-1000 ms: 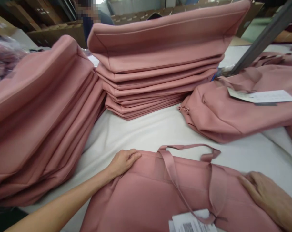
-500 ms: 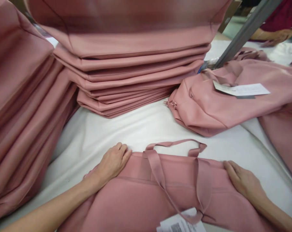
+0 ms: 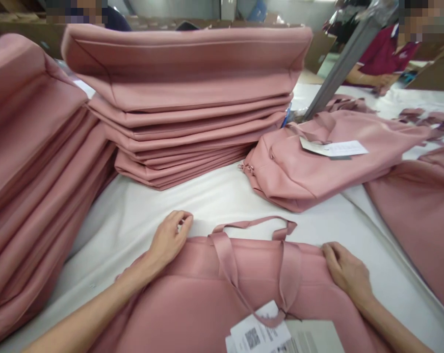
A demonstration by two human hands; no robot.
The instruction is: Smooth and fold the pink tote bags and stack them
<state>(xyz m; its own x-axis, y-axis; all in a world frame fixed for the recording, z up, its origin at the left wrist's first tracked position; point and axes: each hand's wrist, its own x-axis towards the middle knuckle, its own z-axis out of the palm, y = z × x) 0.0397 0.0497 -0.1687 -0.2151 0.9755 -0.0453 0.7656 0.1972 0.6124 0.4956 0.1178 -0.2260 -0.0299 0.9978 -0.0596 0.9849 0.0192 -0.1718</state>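
Note:
A flat pink bag (image 3: 207,299) lies in front of me on the white table (image 3: 222,201), its strap handles (image 3: 251,225) pointing away. My left hand (image 3: 168,240) pinches the bag's top left corner, fingers curled on the edge. At the top right corner, my right hand (image 3: 345,269) holds the edge. White paper tags (image 3: 258,336) with a printed code lie on the bag near me.
A tall stack of folded pink bags (image 3: 185,103) stands at the back centre; another leaning stack (image 3: 34,176) fills the left. A loose pink bag with a tag (image 3: 317,162) lies right, more pink fabric (image 3: 424,211) beyond. A grey metal post (image 3: 339,63) rises behind; other people sit at the far edge.
My right hand slid left and up to the bag's top right corner. My left hand shifted from flat on the bag to pinching its top left corner. The view swung.

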